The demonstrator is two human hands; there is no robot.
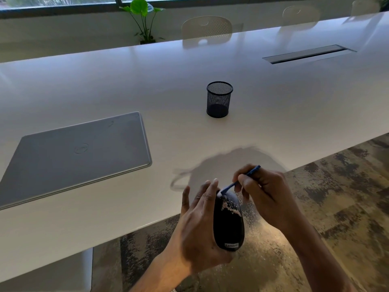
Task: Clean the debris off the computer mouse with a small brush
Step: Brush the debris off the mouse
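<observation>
A black computer mouse (228,226) with a Lenovo label is held up over the table's near edge by my left hand (195,232), which cradles it from the left and below. Pale crumbly debris (229,207) lies on the mouse's front half, and specks are falling off its right side. My right hand (267,199) pinches a small blue brush (242,180) like a pen. The brush's white bristle tip touches the front end of the mouse.
The long white table (273,102) carries a closed grey laptop (73,157) at the left and a black mesh pen cup (219,99) in the middle. A cable slot (307,54) sits far right. Chairs and a plant (143,20) stand beyond. Patterned carpet (336,197) lies below.
</observation>
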